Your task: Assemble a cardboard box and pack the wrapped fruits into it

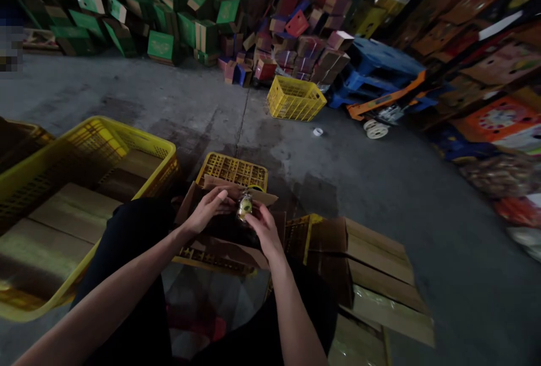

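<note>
The open carton [233, 249] is too dark inside to make out. Over its opening, the right hand [264, 226] grips a small wrapped item [245, 208] (blurred, its kind unclear), roundish, yellow-green, dark-spotted, in glossy clear film; the left hand [211, 208], loosely open, hovers just beside it.

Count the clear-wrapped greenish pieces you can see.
1: the wrapped piece, at the fingertips of the right hand, over the open cardboard box. The box's inside is dark, so others may be hidden.
</note>
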### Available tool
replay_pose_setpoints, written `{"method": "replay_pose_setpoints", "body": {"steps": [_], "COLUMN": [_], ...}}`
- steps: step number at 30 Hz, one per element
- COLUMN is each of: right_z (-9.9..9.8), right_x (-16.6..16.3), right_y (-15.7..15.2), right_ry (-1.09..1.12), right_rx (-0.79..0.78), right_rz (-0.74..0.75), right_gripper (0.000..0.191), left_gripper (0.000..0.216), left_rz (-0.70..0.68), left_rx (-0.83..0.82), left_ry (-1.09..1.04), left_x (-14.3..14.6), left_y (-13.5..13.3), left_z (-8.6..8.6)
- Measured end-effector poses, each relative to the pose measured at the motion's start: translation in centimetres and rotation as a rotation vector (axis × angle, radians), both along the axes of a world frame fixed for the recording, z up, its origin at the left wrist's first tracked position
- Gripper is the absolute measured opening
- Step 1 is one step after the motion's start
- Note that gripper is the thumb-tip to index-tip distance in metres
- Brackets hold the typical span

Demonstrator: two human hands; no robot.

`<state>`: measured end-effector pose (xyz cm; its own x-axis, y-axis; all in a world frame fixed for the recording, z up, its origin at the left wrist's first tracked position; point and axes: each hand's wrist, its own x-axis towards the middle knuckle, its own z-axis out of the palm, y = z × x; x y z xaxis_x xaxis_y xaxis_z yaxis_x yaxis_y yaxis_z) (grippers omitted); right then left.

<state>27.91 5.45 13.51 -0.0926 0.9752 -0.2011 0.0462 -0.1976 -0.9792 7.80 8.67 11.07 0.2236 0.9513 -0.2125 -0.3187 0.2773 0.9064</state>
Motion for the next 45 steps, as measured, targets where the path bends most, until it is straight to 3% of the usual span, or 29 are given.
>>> {"method": "replay_pose_setpoints", "body": {"steps": [3, 6, 12, 16, 21, 25, 31, 38, 45], "right_z": [0.0, 0.0, -0.3, -1.2, -2.5, -2.9, -2.8, -2.9, -2.0], "right_x": [0.6, 1.1, 1.6, 1.6, 1.5, 1.2, 0.9, 1.3, 1.1], "right_y": [0.1, -0.1, 0.0, 0.2, 0.1, 0.1, 0.3, 0.6, 0.2], "right_ry": [0.028, -0.155, -0.775, -1.024, -1.203, -1.276, -1.243, -1.182, -1.085], "right_rx": [-0.063, 0.066, 0.433, 0.389, 0.331, 0.334, 0.372, 0.343, 0.474], "right_rz": [-0.006, -0.001, 0.071, 0.19, 0.345, 0.353, 0.199, 0.196, 0.107], "right_gripper": [0.043, 0.043, 0.042, 0.042, 0.044, 0.047, 0.042, 0.04, 0.035], "left_gripper": [0.034, 0.012, 0.033, 0.057, 0.045, 0.04, 0.052, 0.039, 0.035], "left_rz": [-0.031, -0.218, -0.311, -0.435, -0.584, -0.647, -0.651, -0.638, -0.66], "left_rx": [0.108, 0.248, 0.21, 0.196, 0.207, 0.238, 0.289, 0.287, 0.317], "left_ry": [0.364, 0.754, 0.926, 1.091, 1.263, 1.347, 1.393, 1.41, 1.371], "left_x": [-0.8, -1.6, -2.4, -2.3, -1.9, -1.9, -2.0, -1.6, -1.6], "left_y": [0.6, 0.4, -1.0, -0.9, -0.9, -1.1, -1.0, -0.9, -0.8], "left_z": [-1.6, -3.9, -7.2, -7.6, -7.6, -7.4, -6.9, -7.0, -6.9]}}
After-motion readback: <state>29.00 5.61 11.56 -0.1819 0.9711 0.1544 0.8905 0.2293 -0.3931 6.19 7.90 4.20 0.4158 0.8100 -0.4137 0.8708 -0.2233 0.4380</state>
